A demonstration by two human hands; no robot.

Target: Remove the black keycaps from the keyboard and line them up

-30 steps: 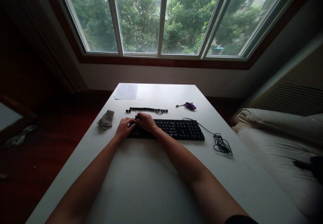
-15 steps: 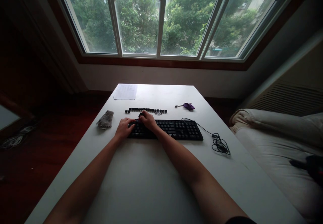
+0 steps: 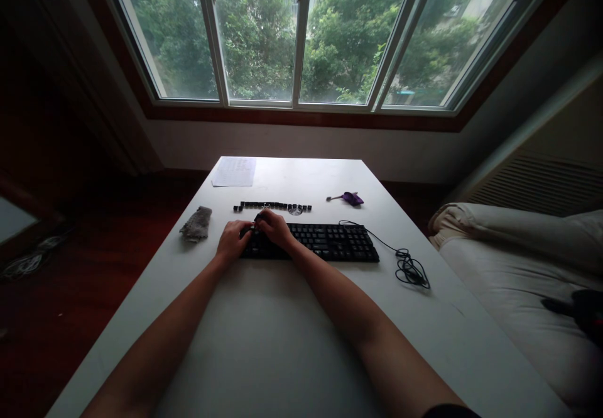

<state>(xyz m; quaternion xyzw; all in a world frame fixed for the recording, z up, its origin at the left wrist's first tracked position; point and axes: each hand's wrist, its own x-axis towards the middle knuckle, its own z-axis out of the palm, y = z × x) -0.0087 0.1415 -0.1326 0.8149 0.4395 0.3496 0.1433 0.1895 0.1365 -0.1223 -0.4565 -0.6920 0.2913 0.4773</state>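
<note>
A black keyboard [image 3: 336, 242] lies across the white table. My left hand [image 3: 232, 238] is closed round its left end, thumb over the keys. My right hand [image 3: 274, 225] is bent over the upper left keys, with fingertips pinched together on a small dark piece [image 3: 258, 217] that is too small to name. The two hands' fingertips nearly meet. Just behind the keyboard runs a row of loose black keycaps [image 3: 277, 205]. Among them lies a roundish, shiny thing [image 3: 295, 211]. The keys under my palms are hidden.
A grey cloth [image 3: 196, 224] lies left of the keyboard. Paper sheets [image 3: 234, 171] rest at the far left corner. A small brush [image 3: 335, 198] and a purple item [image 3: 353, 198] lie behind right. The coiled cable [image 3: 412, 270] is at right, near a couch [image 3: 499, 267].
My right hand has shifted slightly to the left and down, bringing the small dark piece closer to the left fingertips. My left hand stays on the keyboard's end.
</note>
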